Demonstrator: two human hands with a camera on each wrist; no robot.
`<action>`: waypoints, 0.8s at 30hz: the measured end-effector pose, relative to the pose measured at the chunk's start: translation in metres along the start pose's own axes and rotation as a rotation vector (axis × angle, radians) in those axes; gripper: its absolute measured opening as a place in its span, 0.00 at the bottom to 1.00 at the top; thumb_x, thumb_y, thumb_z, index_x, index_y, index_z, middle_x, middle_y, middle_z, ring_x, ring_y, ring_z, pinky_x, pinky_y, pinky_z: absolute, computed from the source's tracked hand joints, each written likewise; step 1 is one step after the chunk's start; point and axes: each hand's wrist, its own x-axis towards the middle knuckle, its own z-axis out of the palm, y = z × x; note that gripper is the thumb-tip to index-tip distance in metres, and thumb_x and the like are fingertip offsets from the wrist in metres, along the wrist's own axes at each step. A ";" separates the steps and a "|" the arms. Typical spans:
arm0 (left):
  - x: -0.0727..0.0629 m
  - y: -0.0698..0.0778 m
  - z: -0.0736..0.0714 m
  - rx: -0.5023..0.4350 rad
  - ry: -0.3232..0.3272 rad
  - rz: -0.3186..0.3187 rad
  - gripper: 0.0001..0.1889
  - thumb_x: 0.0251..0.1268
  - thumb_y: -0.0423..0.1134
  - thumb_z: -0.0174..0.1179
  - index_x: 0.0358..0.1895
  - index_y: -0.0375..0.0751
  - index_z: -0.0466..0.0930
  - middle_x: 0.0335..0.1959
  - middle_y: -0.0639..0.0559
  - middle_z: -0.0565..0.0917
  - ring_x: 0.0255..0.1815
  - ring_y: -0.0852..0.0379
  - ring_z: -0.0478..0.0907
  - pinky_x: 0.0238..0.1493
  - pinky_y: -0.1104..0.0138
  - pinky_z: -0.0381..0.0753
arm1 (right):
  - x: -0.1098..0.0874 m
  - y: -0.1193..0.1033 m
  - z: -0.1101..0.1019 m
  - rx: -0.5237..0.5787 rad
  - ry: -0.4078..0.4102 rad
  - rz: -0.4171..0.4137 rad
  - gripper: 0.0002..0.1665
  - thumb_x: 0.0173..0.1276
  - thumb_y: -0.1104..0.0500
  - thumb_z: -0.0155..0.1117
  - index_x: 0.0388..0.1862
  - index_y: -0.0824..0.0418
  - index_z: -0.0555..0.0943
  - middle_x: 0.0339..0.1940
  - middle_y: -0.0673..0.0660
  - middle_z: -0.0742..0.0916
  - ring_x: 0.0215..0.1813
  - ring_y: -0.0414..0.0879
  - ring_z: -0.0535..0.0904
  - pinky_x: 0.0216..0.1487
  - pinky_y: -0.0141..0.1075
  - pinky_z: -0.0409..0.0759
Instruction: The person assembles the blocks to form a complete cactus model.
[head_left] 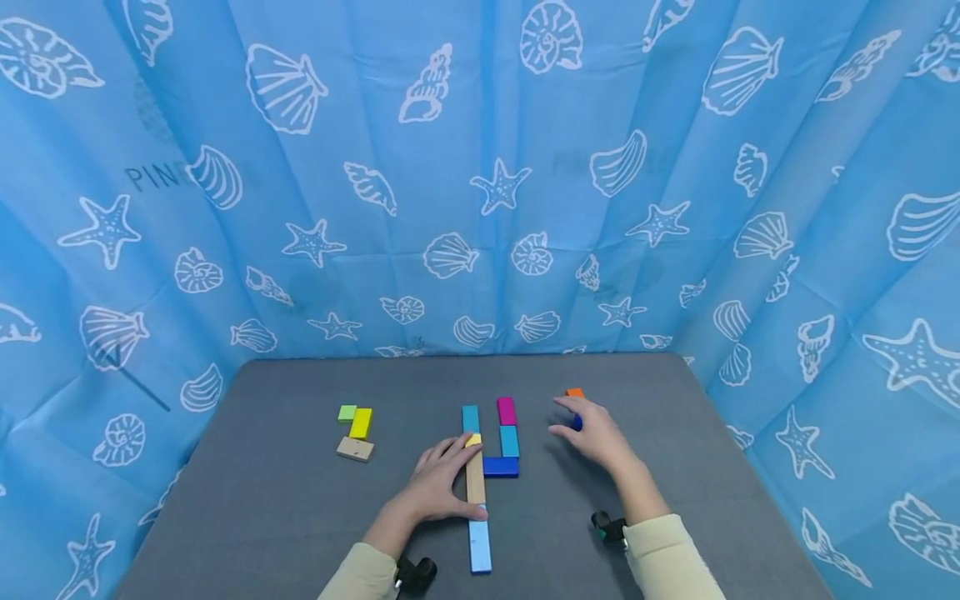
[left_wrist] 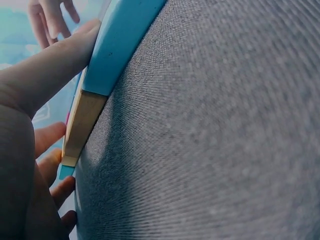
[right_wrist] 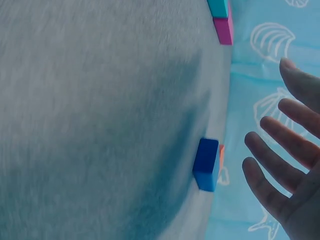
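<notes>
On the grey table, a column of blocks runs toward the person: a teal block (head_left: 470, 417), a yellow block (head_left: 473, 439), a wooden block (head_left: 476, 480) and a light blue block (head_left: 480, 546). My left hand (head_left: 435, 492) rests along its left side, fingers extended near the yellow end and thumb on the light blue block. A dark blue block (head_left: 501, 467) juts right from the column, with a second teal block (head_left: 509, 442) and a magenta block (head_left: 506, 411) beyond it. My right hand (head_left: 596, 433), fingers spread and holding nothing, hovers near another dark blue block (right_wrist: 206, 165) and an orange block (head_left: 574, 392).
At the left lie a light green block (head_left: 347, 413), a separate yellow block (head_left: 361, 423) and a second wooden block (head_left: 356, 449), close together. A blue curtain (head_left: 480, 250) with white shell prints hangs behind the table (head_left: 285, 517) and along its sides.
</notes>
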 end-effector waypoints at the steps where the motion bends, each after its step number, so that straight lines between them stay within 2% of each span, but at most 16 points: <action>1: 0.000 0.000 0.000 0.000 0.000 -0.002 0.57 0.42 0.77 0.68 0.79 0.63 0.58 0.84 0.57 0.50 0.80 0.43 0.51 0.73 0.35 0.50 | 0.000 0.002 -0.001 -0.003 0.004 0.009 0.33 0.65 0.54 0.73 0.68 0.62 0.77 0.66 0.66 0.81 0.69 0.66 0.73 0.66 0.62 0.70; 8: -0.001 0.000 0.000 -0.009 0.000 -0.007 0.57 0.42 0.76 0.69 0.79 0.63 0.58 0.84 0.57 0.50 0.80 0.42 0.50 0.73 0.34 0.49 | -0.002 0.017 -0.005 -0.009 0.026 0.083 0.35 0.65 0.53 0.74 0.68 0.64 0.77 0.67 0.70 0.79 0.69 0.70 0.72 0.65 0.65 0.70; 16: 0.000 0.000 0.001 -0.010 -0.009 -0.029 0.57 0.42 0.77 0.69 0.79 0.65 0.57 0.84 0.59 0.49 0.81 0.43 0.49 0.73 0.34 0.50 | -0.003 0.034 -0.011 -0.016 -0.002 0.208 0.36 0.66 0.55 0.73 0.70 0.66 0.74 0.70 0.72 0.76 0.71 0.69 0.70 0.67 0.63 0.68; 24: -0.001 0.002 0.000 -0.026 -0.012 -0.024 0.57 0.42 0.76 0.69 0.79 0.64 0.58 0.84 0.57 0.50 0.81 0.41 0.49 0.73 0.33 0.48 | 0.000 0.041 -0.013 -0.009 -0.037 0.270 0.37 0.67 0.56 0.73 0.72 0.67 0.72 0.70 0.72 0.75 0.72 0.70 0.67 0.69 0.63 0.66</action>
